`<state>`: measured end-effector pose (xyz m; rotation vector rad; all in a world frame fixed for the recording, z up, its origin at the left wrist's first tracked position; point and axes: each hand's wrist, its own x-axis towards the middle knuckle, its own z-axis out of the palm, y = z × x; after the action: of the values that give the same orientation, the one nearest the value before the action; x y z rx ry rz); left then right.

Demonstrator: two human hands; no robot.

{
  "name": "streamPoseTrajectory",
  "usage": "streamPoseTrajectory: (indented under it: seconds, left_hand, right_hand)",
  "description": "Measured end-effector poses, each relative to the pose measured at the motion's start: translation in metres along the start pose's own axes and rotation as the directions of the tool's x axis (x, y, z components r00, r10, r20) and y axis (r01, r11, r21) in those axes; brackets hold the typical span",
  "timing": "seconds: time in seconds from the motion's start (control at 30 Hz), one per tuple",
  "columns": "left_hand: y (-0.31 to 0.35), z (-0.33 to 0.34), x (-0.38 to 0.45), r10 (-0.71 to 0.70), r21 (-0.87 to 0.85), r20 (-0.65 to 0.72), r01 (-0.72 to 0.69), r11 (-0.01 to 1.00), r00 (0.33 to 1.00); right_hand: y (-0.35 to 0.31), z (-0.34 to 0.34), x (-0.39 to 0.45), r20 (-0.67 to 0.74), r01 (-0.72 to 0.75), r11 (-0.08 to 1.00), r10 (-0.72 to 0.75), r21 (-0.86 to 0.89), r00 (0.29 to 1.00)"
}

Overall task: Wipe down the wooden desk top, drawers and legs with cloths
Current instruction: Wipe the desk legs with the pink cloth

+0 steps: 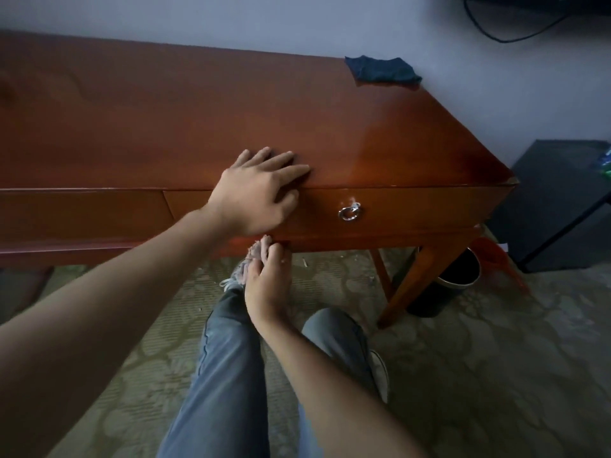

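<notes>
The reddish-brown wooden desk [165, 127] runs along the wall. My left hand [258, 193] rests flat on the front edge of its top, fingers straight, just above the right drawer [413, 209] with its metal ring pull [349, 213]. Below it, my right hand [267, 279] grips a pale fluffy cloth [249, 259] and holds it up against the underside rail of the desk beneath the drawer. A dark blue cloth [383, 71] lies crumpled on the far right corner of the top. The right front leg [413, 285] slants down to the floor.
A black waste bin [453, 282] stands behind the right leg, with something orange beside it. A dark cabinet [555, 206] sits right of the desk. A black cable [506, 31] hangs on the wall. My knees in grey jeans are over patterned carpet [496, 375].
</notes>
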<state>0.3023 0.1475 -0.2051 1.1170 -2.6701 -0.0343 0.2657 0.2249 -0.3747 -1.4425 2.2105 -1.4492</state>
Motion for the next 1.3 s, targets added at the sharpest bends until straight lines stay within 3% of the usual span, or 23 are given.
streamPoseTrajectory:
  seconds: [0.07, 0.13, 0.23, 0.3, 0.37, 0.43, 0.5, 0.57, 0.67, 0.77, 0.9, 1.0, 1.1, 1.23, 1.3]
  left_hand:
    - [-0.027, -0.019, -0.014, 0.001, -0.099, -0.063, -0.007, 0.995, 0.998]
    - [-0.064, -0.03, -0.03, -0.036, 0.04, -0.144, 0.042, 0.998, 0.989]
    - [-0.102, -0.032, -0.041, -0.21, 0.184, -0.017, 0.21, 0.96, 0.978]
    - [-0.104, -0.027, -0.038, -0.239, 0.193, 0.016, 0.231, 0.954, 0.971]
    - [-0.1, -0.025, -0.036, -0.239, 0.177, 0.0, 0.235, 0.956, 0.971]
    - [-0.102, -0.024, -0.036, -0.242, 0.171, -0.005, 0.24, 0.956, 0.97]
    - [-0.104, -0.022, -0.037, -0.246, 0.168, -0.014, 0.245, 0.955, 0.969]
    - [-0.104, -0.022, -0.036, -0.248, 0.168, -0.032, 0.25, 0.953, 0.968]
    - [-0.105, -0.022, -0.038, -0.244, 0.162, -0.024, 0.245, 0.956, 0.97]
    - [-0.105, -0.022, -0.039, -0.245, 0.164, -0.027, 0.246, 0.955, 0.969]
    - [-0.105, -0.021, -0.036, -0.234, 0.177, -0.035, 0.236, 0.955, 0.972]
    - [-0.106, -0.019, -0.036, -0.233, 0.182, -0.041, 0.237, 0.954, 0.972]
    - [-0.107, -0.018, -0.037, -0.23, 0.181, -0.049, 0.235, 0.955, 0.972]
    - [-0.107, -0.02, -0.039, -0.225, 0.173, -0.054, 0.231, 0.958, 0.973]
    - [-0.108, -0.02, -0.04, -0.226, 0.171, -0.049, 0.231, 0.958, 0.973]
  right_hand:
    - [0.013, -0.002, 0.003, -0.014, 0.072, 0.997, -0.072, 0.007, 0.997]
    - [0.043, -0.036, 0.018, -0.08, 0.051, 0.998, -0.048, 0.039, 0.996]
    - [0.084, -0.095, 0.051, -0.277, -0.066, 0.994, 0.088, 0.089, 0.957]
    - [0.085, -0.111, 0.072, -0.423, -0.077, 0.994, 0.102, 0.075, 0.9]
    - [0.074, -0.101, 0.076, -0.479, -0.066, 0.997, 0.071, 0.027, 0.875]
    - [0.049, -0.069, 0.057, -0.404, 0.003, 0.998, -0.031, -0.07, 0.914]
    - [0.016, -0.031, 0.027, -0.224, 0.149, 0.98, -0.176, -0.135, 0.959]
    - [-0.019, 0.0, 0.008, -0.073, 0.287, 0.946, -0.3, -0.154, 0.951]
    - [-0.039, 0.006, 0.009, 0.044, 0.388, 0.905, -0.386, -0.177, 0.921]
    - [0.01, -0.03, 0.027, 0.146, 0.402, 0.885, -0.377, -0.232, 0.915]
    - [0.073, -0.106, 0.063, 0.048, 0.261, 0.858, -0.268, -0.442, 0.962]
    - [0.061, -0.11, 0.064, 0.068, 0.195, 0.862, -0.185, -0.469, 0.98]
    - [0.018, -0.066, 0.046, 0.272, 0.315, 0.848, -0.212, -0.427, 0.939]
    - [-0.009, -0.043, 0.035, 0.333, 0.52, 0.786, -0.417, -0.336, 0.846]
    - [0.009, -0.071, 0.044, 0.361, 0.517, 0.75, -0.387, -0.412, 0.849]
